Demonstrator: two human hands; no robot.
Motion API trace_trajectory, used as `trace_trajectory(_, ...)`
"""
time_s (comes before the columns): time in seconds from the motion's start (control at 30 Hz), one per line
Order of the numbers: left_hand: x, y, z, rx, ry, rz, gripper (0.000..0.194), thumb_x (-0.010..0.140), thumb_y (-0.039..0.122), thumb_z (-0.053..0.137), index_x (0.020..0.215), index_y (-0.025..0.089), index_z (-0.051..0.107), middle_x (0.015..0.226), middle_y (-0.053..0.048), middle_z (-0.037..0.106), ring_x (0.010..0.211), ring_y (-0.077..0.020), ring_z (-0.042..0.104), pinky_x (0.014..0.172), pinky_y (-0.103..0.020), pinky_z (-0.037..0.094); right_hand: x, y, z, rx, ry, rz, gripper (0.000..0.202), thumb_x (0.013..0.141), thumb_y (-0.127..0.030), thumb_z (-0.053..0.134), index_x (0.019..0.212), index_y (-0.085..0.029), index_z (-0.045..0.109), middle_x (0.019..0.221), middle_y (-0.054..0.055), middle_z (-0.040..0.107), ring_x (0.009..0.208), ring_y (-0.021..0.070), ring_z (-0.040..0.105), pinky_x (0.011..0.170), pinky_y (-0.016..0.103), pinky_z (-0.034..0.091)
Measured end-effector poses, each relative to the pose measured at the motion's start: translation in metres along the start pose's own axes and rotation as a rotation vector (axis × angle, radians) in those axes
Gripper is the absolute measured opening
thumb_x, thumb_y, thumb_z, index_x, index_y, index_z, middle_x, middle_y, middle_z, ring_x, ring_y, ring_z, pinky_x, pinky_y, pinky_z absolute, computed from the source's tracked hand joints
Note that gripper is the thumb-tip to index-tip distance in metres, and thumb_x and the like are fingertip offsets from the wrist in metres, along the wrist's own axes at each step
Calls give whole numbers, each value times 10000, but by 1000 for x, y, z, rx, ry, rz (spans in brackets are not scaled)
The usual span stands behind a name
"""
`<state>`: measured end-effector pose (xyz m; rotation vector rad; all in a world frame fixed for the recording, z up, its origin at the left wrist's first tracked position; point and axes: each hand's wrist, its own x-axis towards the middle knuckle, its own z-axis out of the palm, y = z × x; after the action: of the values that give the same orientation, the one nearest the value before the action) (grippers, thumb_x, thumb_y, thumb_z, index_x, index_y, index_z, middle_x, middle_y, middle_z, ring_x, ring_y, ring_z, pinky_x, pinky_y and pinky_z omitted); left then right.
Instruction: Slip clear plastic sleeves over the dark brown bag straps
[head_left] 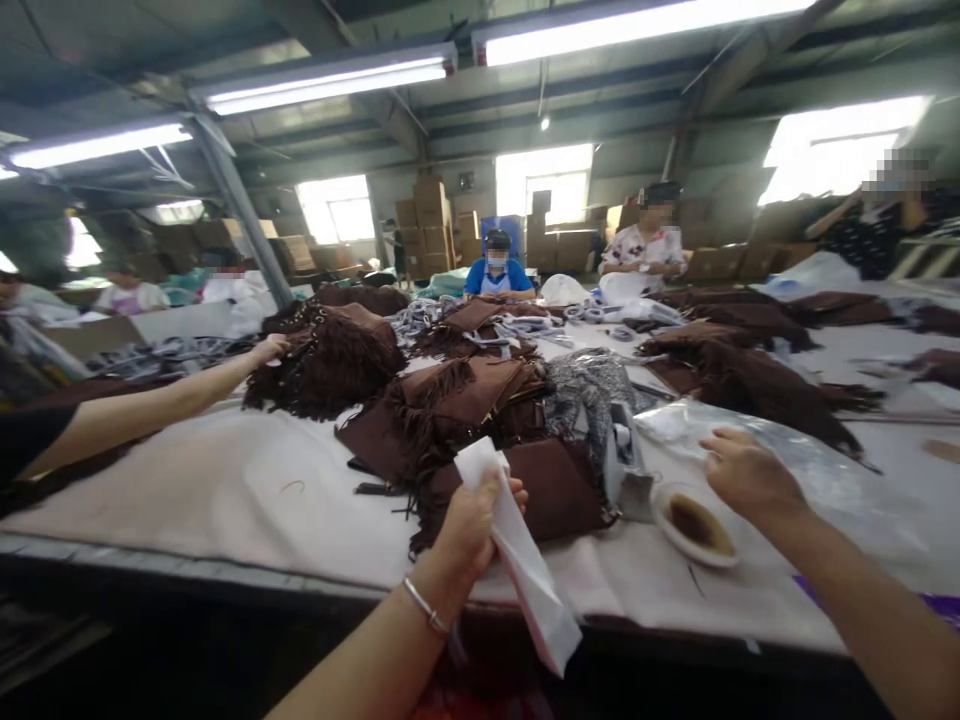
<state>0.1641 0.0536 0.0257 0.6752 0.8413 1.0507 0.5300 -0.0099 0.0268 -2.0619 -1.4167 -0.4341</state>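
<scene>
My left hand (480, 515) is closed around a long folded strip of white paper (536, 595), which slants down past the table's front edge. Just beyond it lies a pile of brown fringed bags (487, 400). My right hand (750, 475) is raised at the right, its fingers curled together; whether anything thin is pinched in them cannot be seen. Below and left of that hand is a white dish (664, 495) holding brown liquid. Behind the hand, a clear plastic bag (817, 460) spreads over the white-covered table (247, 500).
A co-worker's arm (165, 405) reaches in from the left to another heap of fringed bags (337, 350). Crumpled grey patterned material (589, 400) lies mid-table, and more brown bags (750, 365) lie at right. Several people work across the table, with cartons (431, 220) behind.
</scene>
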Motion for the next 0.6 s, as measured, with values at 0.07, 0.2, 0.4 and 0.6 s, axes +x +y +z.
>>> trace_trajectory(0.07, -3, 0, 2, -42, -14, -18, 299, 803, 349, 686, 952, 96, 633, 824, -116, 694, 719, -209, 680, 676, -348, 574, -16, -29, -5, 139, -79, 35, 236, 789, -329, 532, 780, -176, 711, 915, 130, 716, 905, 276, 642, 818, 388, 489)
trace_trajectory(0.2, -11, -2, 16, -137, -103, -94, 281, 813, 333, 679, 965, 101, 636, 832, -107, 695, 716, -196, 676, 701, -352, 573, -66, -120, -19, 750, -525, 222, 377, 822, -533, 557, 888, -192, 704, 840, 70, 722, 786, 214, 652, 713, 311, 499)
trace_trajectory(0.4, -30, -18, 23, -111, -147, -110, 367, 774, 401, 710, 965, 94, 644, 814, -121, 695, 707, -208, 671, 671, -340, 562, -139, -218, -18, 1377, -1094, 571, 473, 742, -562, 660, 927, -128, 630, 805, 74, 686, 626, 161, 627, 544, 248, 440)
trace_trajectory(0.6, -56, -35, -17, -133, -24, -236, 313, 751, 369, 719, 883, 93, 651, 780, -121, 690, 662, -203, 656, 625, -325, 541, -206, -238, -25, 1317, -1120, 611, 449, 772, -603, 615, 812, -163, 532, 577, -32, 534, 401, 60, 405, 412, 192, 282)
